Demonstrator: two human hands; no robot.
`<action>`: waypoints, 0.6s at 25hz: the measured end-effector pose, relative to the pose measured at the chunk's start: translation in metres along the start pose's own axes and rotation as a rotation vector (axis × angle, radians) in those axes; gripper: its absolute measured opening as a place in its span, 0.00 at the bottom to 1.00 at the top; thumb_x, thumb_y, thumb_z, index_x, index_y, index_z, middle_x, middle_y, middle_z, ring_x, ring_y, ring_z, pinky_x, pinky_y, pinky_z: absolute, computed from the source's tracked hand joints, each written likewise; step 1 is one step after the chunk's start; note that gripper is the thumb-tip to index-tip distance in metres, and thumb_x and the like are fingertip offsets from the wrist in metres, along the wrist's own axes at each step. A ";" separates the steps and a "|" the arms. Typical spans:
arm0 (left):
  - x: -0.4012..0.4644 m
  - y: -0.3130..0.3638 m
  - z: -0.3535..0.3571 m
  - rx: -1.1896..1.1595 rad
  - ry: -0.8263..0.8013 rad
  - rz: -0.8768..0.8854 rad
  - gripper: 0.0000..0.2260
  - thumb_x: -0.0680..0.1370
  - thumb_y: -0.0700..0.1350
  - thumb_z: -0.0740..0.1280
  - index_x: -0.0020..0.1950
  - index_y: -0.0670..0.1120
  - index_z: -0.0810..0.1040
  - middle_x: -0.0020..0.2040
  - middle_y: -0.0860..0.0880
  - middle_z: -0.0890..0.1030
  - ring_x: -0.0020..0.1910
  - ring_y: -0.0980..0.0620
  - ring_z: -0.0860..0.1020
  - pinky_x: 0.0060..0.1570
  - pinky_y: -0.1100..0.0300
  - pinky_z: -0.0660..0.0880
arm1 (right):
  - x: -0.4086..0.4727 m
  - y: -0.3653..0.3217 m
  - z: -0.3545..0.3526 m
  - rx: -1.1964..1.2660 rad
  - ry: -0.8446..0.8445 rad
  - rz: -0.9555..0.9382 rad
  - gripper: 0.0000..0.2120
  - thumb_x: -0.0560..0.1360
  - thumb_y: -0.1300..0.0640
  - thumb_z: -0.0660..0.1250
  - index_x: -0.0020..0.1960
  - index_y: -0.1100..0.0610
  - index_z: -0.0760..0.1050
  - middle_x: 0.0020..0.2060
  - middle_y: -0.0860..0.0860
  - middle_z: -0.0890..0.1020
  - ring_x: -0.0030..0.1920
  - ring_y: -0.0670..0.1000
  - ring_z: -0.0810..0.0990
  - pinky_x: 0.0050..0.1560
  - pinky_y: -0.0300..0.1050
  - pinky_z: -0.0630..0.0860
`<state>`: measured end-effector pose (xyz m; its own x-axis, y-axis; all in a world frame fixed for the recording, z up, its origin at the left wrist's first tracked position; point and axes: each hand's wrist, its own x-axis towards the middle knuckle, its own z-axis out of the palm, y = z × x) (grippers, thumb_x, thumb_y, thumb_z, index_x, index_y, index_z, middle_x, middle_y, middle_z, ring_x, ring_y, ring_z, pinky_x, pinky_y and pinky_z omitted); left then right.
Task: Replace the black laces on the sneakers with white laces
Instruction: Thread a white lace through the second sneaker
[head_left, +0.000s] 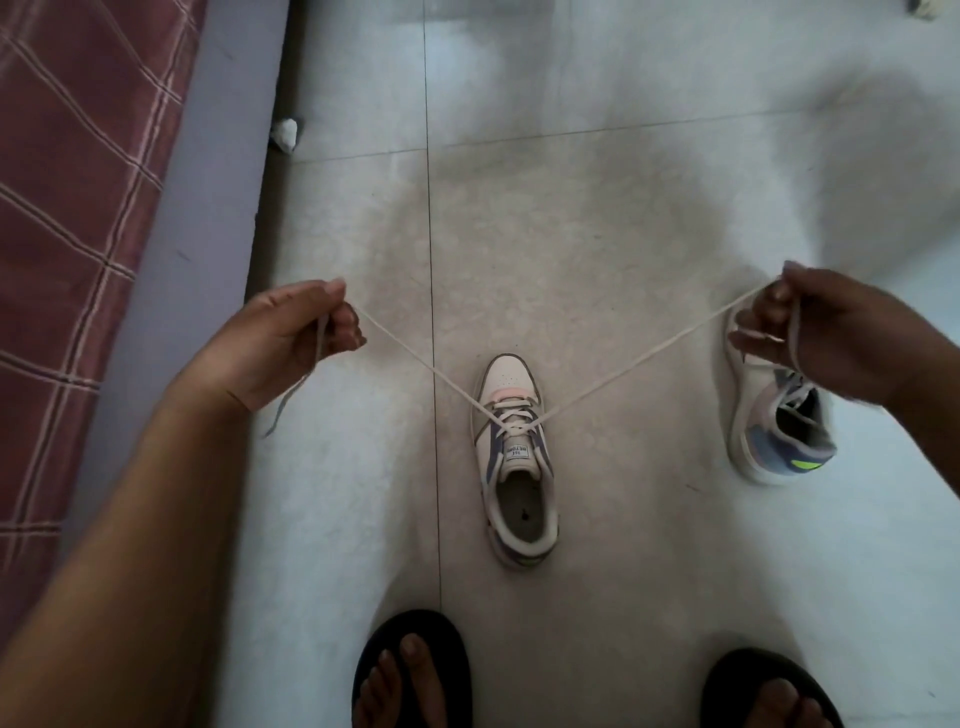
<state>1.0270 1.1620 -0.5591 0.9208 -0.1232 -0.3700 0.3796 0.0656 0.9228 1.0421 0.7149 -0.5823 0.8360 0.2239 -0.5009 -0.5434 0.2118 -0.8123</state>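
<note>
A white sneaker (514, 462) with blue and pink panels stands on the floor in the middle, toe pointing away, threaded with a white lace (415, 358). Both lace ends run taut from a crossing at the top eyelets out to either side. My left hand (291, 338) grips the left end, whose tip hangs below the palm. My right hand (826, 338) pinches the right end, which loops down past the fingers. A second sneaker (774, 431), laced in white, lies at the right, partly hidden behind my right hand.
A bed with a maroon checked cover (67, 234) and a lilac side (208, 208) runs along the left. A crumpled white scrap (285, 134) lies by its edge. My two feet in black sandals (410, 670) stand at the bottom on the pale tiled floor (571, 218).
</note>
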 end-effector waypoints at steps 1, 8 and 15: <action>-0.004 0.007 -0.001 -0.027 0.006 0.024 0.19 0.77 0.45 0.58 0.28 0.47 0.80 0.28 0.52 0.77 0.29 0.56 0.77 0.45 0.59 0.79 | -0.001 -0.007 -0.001 0.036 -0.016 -0.045 0.21 0.78 0.50 0.55 0.30 0.50 0.76 0.27 0.45 0.73 0.37 0.45 0.80 0.49 0.46 0.80; -0.017 0.030 -0.016 -0.720 -0.153 0.240 0.08 0.77 0.51 0.65 0.42 0.50 0.80 0.37 0.56 0.79 0.35 0.60 0.74 0.39 0.67 0.70 | 0.010 -0.012 0.029 0.328 -0.018 -0.167 0.07 0.75 0.54 0.62 0.46 0.48 0.78 0.35 0.43 0.80 0.42 0.41 0.79 0.43 0.34 0.75; -0.017 -0.098 0.072 -0.405 0.341 -0.542 0.15 0.80 0.56 0.56 0.43 0.47 0.72 0.23 0.55 0.68 0.18 0.60 0.64 0.18 0.70 0.58 | 0.022 0.109 0.102 0.150 0.180 0.336 0.04 0.80 0.60 0.60 0.48 0.59 0.72 0.34 0.57 0.78 0.37 0.55 0.80 0.34 0.42 0.81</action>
<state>0.9674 1.0860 -0.6348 0.5477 0.0671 -0.8340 0.7295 0.4497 0.5153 0.9936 0.8398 -0.6518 0.6023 0.1367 -0.7865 -0.7827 0.2949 -0.5481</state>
